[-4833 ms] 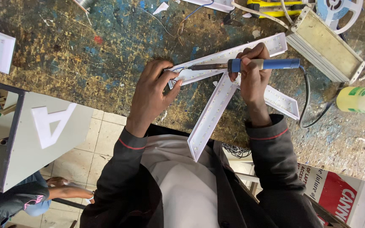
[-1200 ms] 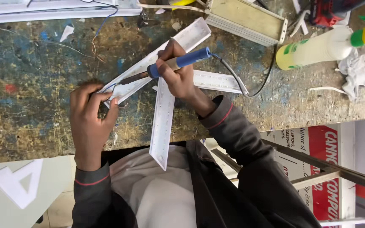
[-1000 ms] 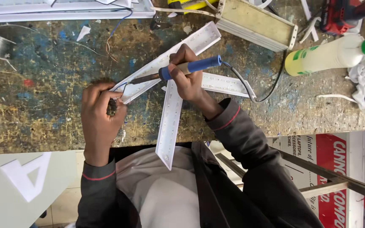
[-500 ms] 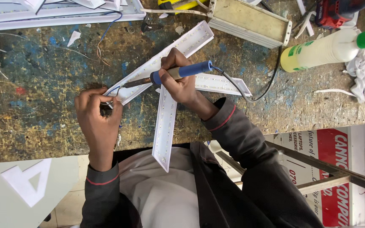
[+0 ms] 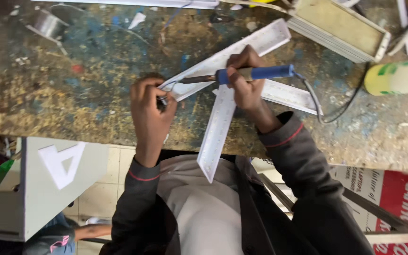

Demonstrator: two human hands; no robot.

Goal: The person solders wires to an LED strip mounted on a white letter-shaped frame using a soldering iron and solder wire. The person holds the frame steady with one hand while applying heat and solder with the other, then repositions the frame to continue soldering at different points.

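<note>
My right hand grips a soldering iron with a blue handle; its metal tip points left toward the near end of a long white strip. My left hand pinches something small and thin, maybe a wire, right at that end, next to the iron's tip. A second white strip lies under my right hand and sticks out over the bench edge toward my body. A third strip runs off to the right. The iron's grey cord loops away to the right.
The bench top is stained and paint-spattered. A shallow open box lies at the top right, a pale yellow bottle with green marks beside it. A solder spool sits at the top left. A grey panel with a white letter cutout stands below the bench.
The view has shifted a little; my hands stay on the same strip. The iron's tip has stayed by my left fingers at the strip's end.
</note>
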